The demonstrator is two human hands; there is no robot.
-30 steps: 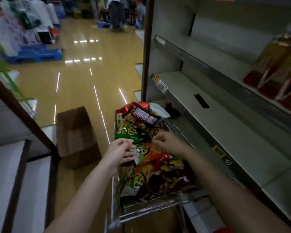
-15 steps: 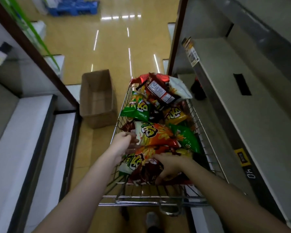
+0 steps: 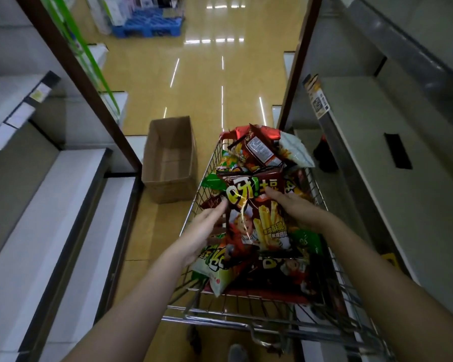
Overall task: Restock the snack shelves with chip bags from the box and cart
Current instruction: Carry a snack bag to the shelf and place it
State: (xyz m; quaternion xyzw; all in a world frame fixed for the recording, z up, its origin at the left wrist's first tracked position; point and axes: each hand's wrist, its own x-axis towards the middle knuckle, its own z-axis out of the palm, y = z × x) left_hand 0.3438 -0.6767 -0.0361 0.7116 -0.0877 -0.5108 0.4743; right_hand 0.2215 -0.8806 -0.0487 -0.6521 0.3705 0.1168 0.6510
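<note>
A brown bag [image 3: 256, 218] is held above the cart [image 3: 249, 318] (full of bags) by both hands, left [image 3: 204, 231] and right [image 3: 296, 207], fingers clamped on its sides.

A dark brown chip bag [image 3: 256, 218] is showing a large yellow Chinese character "呀" near its top, with smaller yellow Chinese lettering lower on the bag, too blurred to read. Shelf-edge price labels [image 3: 318, 100] are showing no legible print.
</note>
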